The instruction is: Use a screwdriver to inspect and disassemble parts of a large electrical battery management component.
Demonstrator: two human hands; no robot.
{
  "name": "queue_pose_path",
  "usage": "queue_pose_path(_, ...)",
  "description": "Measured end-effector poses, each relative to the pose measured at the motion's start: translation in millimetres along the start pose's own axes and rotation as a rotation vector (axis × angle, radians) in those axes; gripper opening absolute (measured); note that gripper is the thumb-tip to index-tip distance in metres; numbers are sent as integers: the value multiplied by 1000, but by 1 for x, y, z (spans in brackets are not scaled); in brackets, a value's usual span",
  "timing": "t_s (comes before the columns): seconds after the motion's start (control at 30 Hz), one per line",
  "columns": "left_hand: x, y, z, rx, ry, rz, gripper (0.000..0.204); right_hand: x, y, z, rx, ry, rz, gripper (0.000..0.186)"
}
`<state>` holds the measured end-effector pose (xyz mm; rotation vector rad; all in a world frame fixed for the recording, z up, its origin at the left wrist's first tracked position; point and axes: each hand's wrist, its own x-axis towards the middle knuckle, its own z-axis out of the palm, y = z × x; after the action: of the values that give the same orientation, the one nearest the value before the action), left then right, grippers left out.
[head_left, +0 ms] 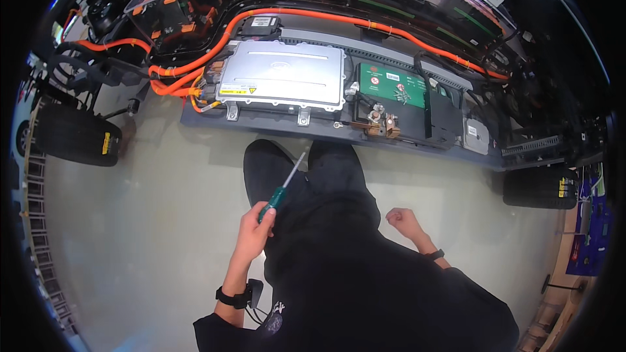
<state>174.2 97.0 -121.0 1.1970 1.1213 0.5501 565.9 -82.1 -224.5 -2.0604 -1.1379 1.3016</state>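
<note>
My left hand (253, 229) is closed round the green handle of a screwdriver (278, 193). Its metal shaft points up and away, over my dark-trousered legs. My right hand (405, 221) hangs apart at the right with its fingers curled in; whatever it may hold is hidden. Ahead of me, apart from both hands, a silver metal box (282, 75) sits on a dark tray. To its right lies a green panel (385, 83) with a small heap of silver screws (402, 94) on it. Copper terminals (385, 124) stand at the tray's near edge.
A thick orange cable (326, 18) runs behind the box and bunches at its left. Black tyres (78, 137) stand at left and right (540, 188). The tray's front edge (261, 130) passes just beyond my knees. Pale floor (150, 221) lies around me.
</note>
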Motion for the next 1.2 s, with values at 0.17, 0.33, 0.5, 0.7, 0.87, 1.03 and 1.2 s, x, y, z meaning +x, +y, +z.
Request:
queue_pose_path(0.17, -7, 11, 4, -211, 154, -17, 29, -1, -120, -30, -113, 104, -277, 13)
queue_pose_path(0.33, 18, 46, 16, -185, 101, 13, 27, -6, -222, -22, -122, -59, -547, 9)
queue_pose_path(0.5, 79, 72, 27, -350, -60, -33, 21, 13, -256, -24, -127, -170, -717, 8)
queue_pose_path(0.7, 159, 111, 19, -327, -175, -145, 21, 58, -277, -22, -56, -222, -667, 9)
queue_pose_path(0.87, 211, 153, -9, -117, -270, -191, 15, 91, -317, -22, -37, -169, -651, 8)
queue_pose_path(1.03, 231, 172, -59, -39, -390, -275, 10, 102, -365, -26, 44, -28, -369, 10)
queue_pose_path(1.2, 250, 170, -97, 123, -383, -216, 11, 135, -390, 5, -83, 145, -271, 11)
